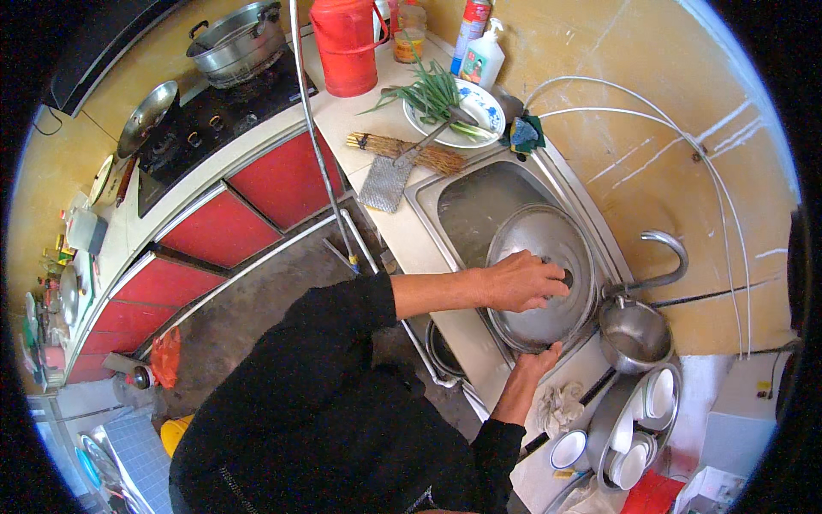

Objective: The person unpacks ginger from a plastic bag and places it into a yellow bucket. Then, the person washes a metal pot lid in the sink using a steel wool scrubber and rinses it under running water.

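A large round metal lid [533, 231] leans over the near part of the stainless steel sink [472, 199]. My left hand [523, 283] reaches across its top, the fingers curled at the dark knob [568, 277]. Whether they fully grip the knob is partly hidden by the hand itself. With my right hand [539, 363] I hold the lid's lower rim from the side nearest the crumpled cloth [560, 406]. What lies under the lid is hidden.
Beyond the sink are a whisk brush [443, 157], a slotted turner [388, 183] and a bowl of green onions [485, 109]. A curved faucet [668, 257] and steel ladle-like pot [636, 337] stand at the wall. Bowls fill a metal basin [603, 424]. A pipe [314, 128] rises by the counter.
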`<move>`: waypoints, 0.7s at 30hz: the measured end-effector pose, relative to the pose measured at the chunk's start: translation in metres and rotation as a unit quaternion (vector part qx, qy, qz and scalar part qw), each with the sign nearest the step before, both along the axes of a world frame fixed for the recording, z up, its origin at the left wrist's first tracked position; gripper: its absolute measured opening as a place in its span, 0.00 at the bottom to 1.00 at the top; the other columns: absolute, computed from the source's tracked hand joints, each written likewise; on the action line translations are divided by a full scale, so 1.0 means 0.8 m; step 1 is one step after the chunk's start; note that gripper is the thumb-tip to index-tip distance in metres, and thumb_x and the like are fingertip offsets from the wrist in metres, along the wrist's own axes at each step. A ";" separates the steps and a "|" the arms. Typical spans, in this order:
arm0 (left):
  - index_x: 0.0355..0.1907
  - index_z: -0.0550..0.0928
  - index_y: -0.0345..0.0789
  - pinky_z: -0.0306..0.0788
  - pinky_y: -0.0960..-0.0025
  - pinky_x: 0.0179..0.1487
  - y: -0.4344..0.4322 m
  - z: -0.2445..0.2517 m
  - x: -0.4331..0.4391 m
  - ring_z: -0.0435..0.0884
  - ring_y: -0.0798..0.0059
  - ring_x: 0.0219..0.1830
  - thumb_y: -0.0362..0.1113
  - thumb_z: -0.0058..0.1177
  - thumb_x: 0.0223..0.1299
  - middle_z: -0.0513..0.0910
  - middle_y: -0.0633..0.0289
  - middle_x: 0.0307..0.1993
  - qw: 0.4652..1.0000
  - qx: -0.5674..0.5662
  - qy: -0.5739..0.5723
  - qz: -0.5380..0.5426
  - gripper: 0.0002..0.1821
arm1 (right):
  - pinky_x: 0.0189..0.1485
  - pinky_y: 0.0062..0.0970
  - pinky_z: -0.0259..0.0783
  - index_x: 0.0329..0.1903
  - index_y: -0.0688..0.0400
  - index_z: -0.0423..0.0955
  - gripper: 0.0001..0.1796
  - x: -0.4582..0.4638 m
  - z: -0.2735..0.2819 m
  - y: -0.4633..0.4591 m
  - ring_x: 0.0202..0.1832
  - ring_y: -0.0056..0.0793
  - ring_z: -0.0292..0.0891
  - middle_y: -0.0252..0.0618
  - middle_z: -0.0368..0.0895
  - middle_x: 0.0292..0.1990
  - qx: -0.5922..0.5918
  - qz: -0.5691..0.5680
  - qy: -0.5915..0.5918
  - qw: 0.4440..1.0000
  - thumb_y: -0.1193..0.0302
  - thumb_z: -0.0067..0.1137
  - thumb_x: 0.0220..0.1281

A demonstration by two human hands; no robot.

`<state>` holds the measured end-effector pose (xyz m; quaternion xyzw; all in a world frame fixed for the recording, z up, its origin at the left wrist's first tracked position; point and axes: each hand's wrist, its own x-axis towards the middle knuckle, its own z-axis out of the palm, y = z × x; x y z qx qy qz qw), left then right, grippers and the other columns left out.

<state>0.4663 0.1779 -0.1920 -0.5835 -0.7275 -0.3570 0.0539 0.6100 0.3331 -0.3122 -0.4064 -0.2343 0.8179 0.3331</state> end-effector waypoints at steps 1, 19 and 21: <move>0.50 0.78 0.45 0.74 0.56 0.41 -0.003 0.004 -0.007 0.80 0.57 0.40 0.40 0.62 0.50 0.78 0.59 0.46 0.999 0.031 -0.012 -0.015 0.21 | 0.68 0.53 0.59 0.65 0.64 0.62 0.28 0.000 0.003 -0.001 0.65 0.48 0.63 0.49 0.64 0.65 -0.004 -0.007 -0.012 1.000 0.58 0.34 0.71; 0.26 0.83 0.38 0.70 0.53 0.37 -0.063 -0.120 -0.332 0.83 0.60 0.32 0.38 0.52 0.50 0.84 0.55 0.28 0.906 -0.283 0.146 0.278 0.08 | 0.69 0.52 0.58 0.67 0.62 0.61 0.28 -0.038 -0.039 -0.010 0.65 0.46 0.62 0.45 0.64 0.66 0.008 -0.114 -0.029 0.993 0.57 0.36 0.72; 0.26 0.83 0.38 0.70 0.52 0.36 -0.077 -0.115 -0.333 0.83 0.60 0.31 0.38 0.53 0.49 0.84 0.55 0.26 0.904 -0.305 0.142 0.263 0.08 | 0.69 0.51 0.57 0.67 0.62 0.60 0.29 -0.043 -0.037 -0.009 0.66 0.46 0.61 0.45 0.63 0.67 -0.001 -0.111 -0.020 0.994 0.57 0.35 0.73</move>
